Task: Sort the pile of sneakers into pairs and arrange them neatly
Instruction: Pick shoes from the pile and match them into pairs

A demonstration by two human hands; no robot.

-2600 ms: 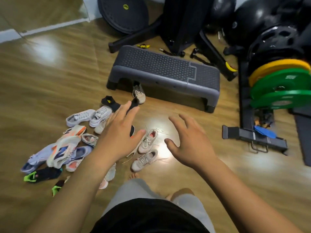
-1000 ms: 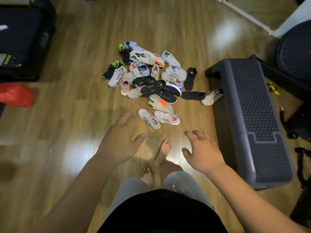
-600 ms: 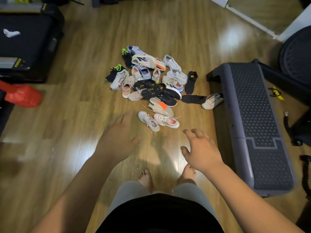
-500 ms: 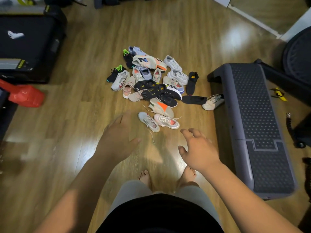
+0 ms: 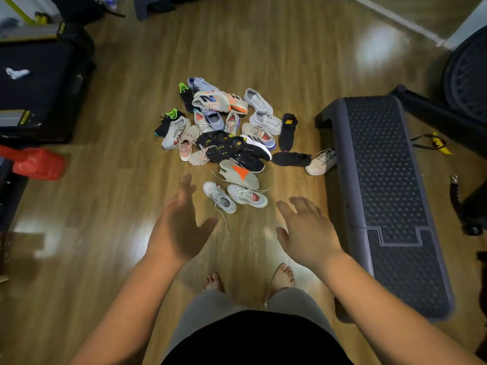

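Observation:
A pile of mixed sneakers (image 5: 224, 130) lies on the wooden floor ahead of me, white, grey, black, blue and orange ones jumbled together. Two pale sneakers (image 5: 234, 197) sit side by side at the near edge of the pile. A beige sneaker (image 5: 320, 162) lies apart against the step platform. My left hand (image 5: 179, 227) hovers open just left of the two pale sneakers, holding nothing. My right hand (image 5: 305, 233) hovers open to their right, fingers spread, also empty. Both hands are above the floor and touch no shoe.
A grey aerobic step platform (image 5: 387, 196) stands to the right. A black treadmill (image 5: 39, 85) and a red bag (image 5: 37, 163) are at the left. My bare feet (image 5: 247, 280) stand on the floor below the hands. Black gym gear (image 5: 466, 75) fills the far right.
I walked round to another side of the pile, so the step platform now lies at my right. Both hands stayed open and empty; my feet have come together.

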